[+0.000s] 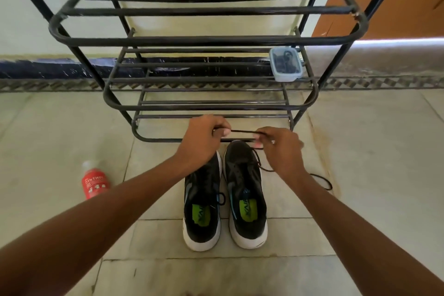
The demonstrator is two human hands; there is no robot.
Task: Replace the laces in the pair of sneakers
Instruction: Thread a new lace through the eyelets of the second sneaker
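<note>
Two black mesh sneakers with white soles sit side by side on the tiled floor [360, 151], toes toward the black metal shoe rack [211, 106], so I can work from behind the heels. My left hand [204, 139] and right hand [281, 149] each pinch a thin black lace [242, 131], stretched taut between them above the toes, probably to even it out. Its tail runs down over the right sneaker [245, 190] and trails onto the floor. The left sneaker [203, 202] shows one small loop. On the rack, a small clear plastic box [286, 65] holds dark items I cannot identify. A red bottle [95, 181] lies apart, at left.
</note>
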